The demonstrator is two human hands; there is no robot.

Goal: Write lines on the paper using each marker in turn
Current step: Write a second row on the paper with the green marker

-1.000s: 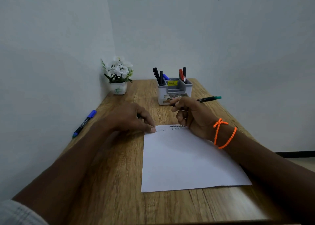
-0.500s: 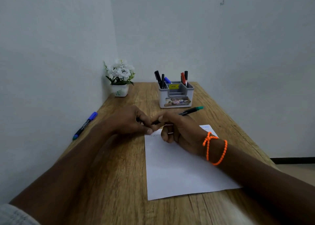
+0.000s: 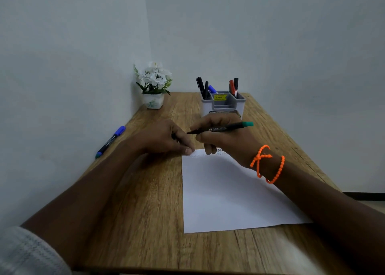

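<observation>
Here a wooden table [image 3: 135,212] in a wall corner carries a white paper [image 3: 225,193], a grey organiser [image 3: 224,106] of markers, a potted white flower [image 3: 154,85] and a blue marker [image 3: 110,141] lying far left. The left hand [image 3: 164,139] presses curled fingers on the paper's top left corner. Just beside it, the right hand [image 3: 227,141], with an orange bracelet [image 3: 268,164], pinches a green-capped marker [image 3: 220,128] level above the paper's top edge, where faint scribbles show.

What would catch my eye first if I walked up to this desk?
Probably the bright orange bracelet on the right wrist, just above the white paper. Next, the right hand holding a green-capped marker over the paper's top edge, with the marker holder behind it.
</observation>
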